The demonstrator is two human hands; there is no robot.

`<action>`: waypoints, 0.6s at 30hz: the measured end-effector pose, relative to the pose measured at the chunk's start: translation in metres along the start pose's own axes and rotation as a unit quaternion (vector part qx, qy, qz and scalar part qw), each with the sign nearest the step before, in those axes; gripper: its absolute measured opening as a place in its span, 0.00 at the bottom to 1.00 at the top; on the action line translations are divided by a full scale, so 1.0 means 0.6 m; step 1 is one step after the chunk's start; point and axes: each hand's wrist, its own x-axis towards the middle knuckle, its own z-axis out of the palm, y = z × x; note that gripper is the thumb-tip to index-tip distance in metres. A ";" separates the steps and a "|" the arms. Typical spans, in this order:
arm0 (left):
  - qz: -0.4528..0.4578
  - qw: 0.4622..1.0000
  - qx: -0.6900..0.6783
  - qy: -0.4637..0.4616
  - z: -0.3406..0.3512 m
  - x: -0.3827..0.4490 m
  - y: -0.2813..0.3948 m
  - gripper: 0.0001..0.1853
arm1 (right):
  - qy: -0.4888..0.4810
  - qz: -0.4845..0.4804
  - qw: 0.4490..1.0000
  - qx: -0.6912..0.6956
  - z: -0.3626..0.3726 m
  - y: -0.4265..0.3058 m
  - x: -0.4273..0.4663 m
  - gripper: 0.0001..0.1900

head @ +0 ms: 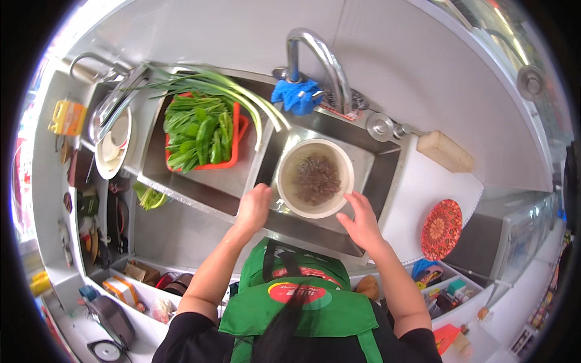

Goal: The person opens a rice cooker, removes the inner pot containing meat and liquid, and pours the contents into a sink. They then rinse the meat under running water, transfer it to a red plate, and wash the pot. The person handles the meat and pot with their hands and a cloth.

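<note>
A round white bowl [285,199] stands in the right basin [313,231] of a steel double sink. Cloudy water fills it around a mass of dark brown, shredded-looking food [316,177]. My right hand [363,222] is at the bowl's lower right rim with thumb and fingers apart; whether the fingertips touch the rim is unclear. Left of the bowl, my left hand [254,206] hovers by the sink divider, slightly blurred. Its fingers are curled, and their inner side is hidden. In the left basin, a red-orange plastic basket [236,136] holds leafy greens [184,118] and green peppers [205,134].
Long scallions [245,95] lie across basket and divider. A curved chrome faucet [317,45] rises behind, with a blue cloth [297,97] at its base. To the right are a pale block [445,151] and a red patterned round mat [441,229]. Dishes fill a white basin [109,170] at left.
</note>
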 end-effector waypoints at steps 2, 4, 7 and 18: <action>-0.025 1.000 0.004 -0.001 -0.023 -0.001 0.002 0.19 | 0.048 -0.037 0.997 -0.040 -0.017 -0.004 0.033 0.27; -0.047 0.999 0.005 -0.018 -0.049 -0.003 0.019 0.21 | 0.076 -0.072 0.994 -0.032 -0.032 -0.027 0.083 0.25; -0.076 0.997 -0.008 -0.009 -0.052 -0.001 0.020 0.23 | 0.107 -0.020 0.993 0.046 -0.026 -0.101 0.191 0.26; -0.060 0.990 -0.127 0.020 -0.078 0.004 0.049 0.19 | 0.260 0.102 0.952 0.129 0.078 -0.109 0.440 0.15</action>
